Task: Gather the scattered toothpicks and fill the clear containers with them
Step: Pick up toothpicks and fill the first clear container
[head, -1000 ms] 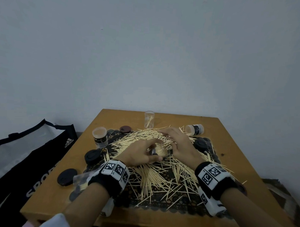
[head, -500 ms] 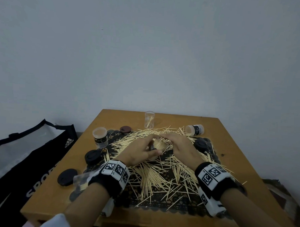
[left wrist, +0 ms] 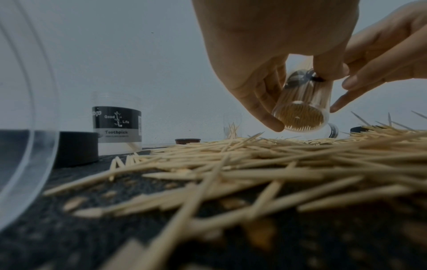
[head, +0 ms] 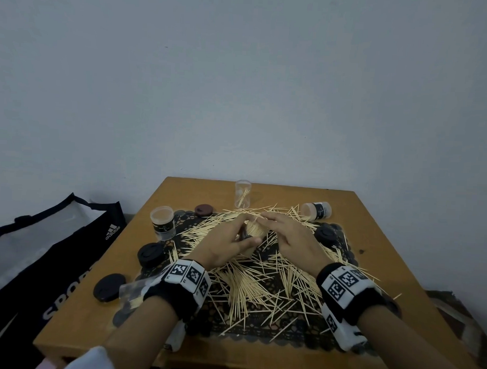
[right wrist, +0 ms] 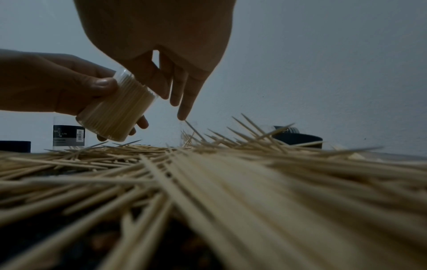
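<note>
Since a second ago we have lifted the packed container (head: pixel 255 234) off the toothpick pile (head: pixel 250 284), and our left hand (head: pixel 223 248) now clamps it tilted above the mat's centre. Our right hand (head: pixel 292 241), fingers loosely spread and holding nothing we can see, has drawn in beside its mouth at 3 o'clock. We judge this one nearly full; the near-empty container (head: pixel 242 194) waits at 12 o'clock.

Head view looks down at the table (head: pixel 181 193); both wrist views skim low, sharing the toothpicks (left wrist: pixel 265 157).
</note>
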Motion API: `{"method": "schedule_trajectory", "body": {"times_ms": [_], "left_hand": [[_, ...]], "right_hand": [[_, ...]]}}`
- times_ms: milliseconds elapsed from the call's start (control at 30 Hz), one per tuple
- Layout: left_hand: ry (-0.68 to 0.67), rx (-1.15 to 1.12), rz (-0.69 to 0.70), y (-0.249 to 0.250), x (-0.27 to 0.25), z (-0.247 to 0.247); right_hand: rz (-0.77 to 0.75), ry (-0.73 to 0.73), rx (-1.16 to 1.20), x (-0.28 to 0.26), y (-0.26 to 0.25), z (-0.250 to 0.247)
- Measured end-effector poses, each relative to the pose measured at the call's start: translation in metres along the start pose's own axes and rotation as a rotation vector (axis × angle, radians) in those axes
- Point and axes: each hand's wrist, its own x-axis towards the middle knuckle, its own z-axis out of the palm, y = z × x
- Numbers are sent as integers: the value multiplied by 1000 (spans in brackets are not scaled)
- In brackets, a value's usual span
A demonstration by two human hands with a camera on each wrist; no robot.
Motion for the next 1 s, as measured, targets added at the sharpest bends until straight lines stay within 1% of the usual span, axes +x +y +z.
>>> {"method": "schedule_trajectory", "body": {"times_ms": [133,167,300,467,600,667,767,833,933,1000], "left_hand": [[13,36,-16,0,1,0],[14,39,-17,-1,1,0],[13,35,1,-2,1,0],[25,17,5,-4,2,0],[12,19,8,-3,1,0],[17,17,3,-2,0,-1],[36,33,4,0,0,-1],[58,48,22,-1,0,-2],[82,51,38,-3,-1,-2],[87,58,46,-2,-1,-3]], "right_hand": [[55,70,17,0,-1,-1],[55,71,29,0,-1,-1],[-31,18,26,0,1,2],[55,72,35,2,4,2],[15,50,9,2,4,3],[45,76,-2,2,4,1],[130,106,-48,1,3,-1],[189,23,-104,1,2,-1],[233,-233,-198,0,-2,-2],[246,-338,-203,0,-3,-2]]}}
